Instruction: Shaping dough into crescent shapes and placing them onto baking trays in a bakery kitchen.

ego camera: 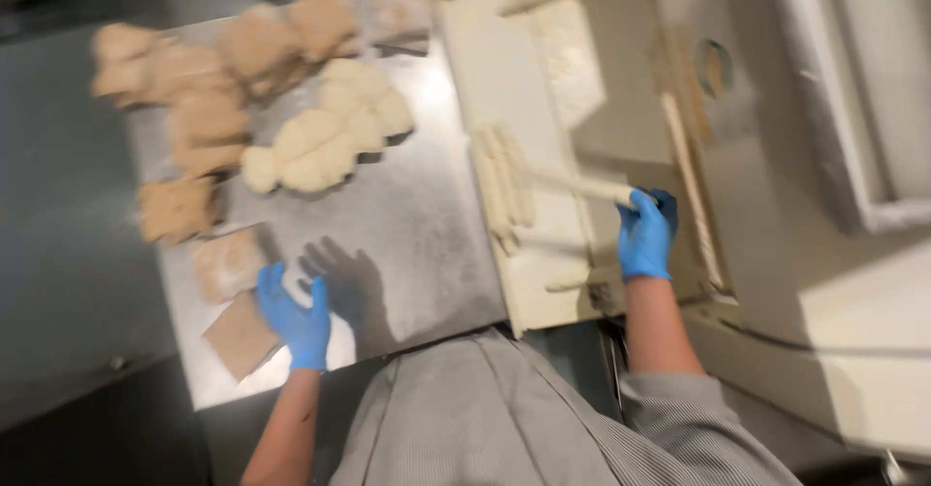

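Here, on the steel table: left hand, fingers spread, hovers over the table's near edge beside a flat dough piece. Right hand, just off the table's right side, pinches a rolled dough stick.

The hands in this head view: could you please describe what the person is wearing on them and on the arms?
Both the left hand and the right hand wear thin, snug blue disposable gloves that end at the wrist. The forearms are bare. A grey, finely striped sleeve is pushed up on the right arm, matching the garment on the body; no sleeve shows on the left arm.
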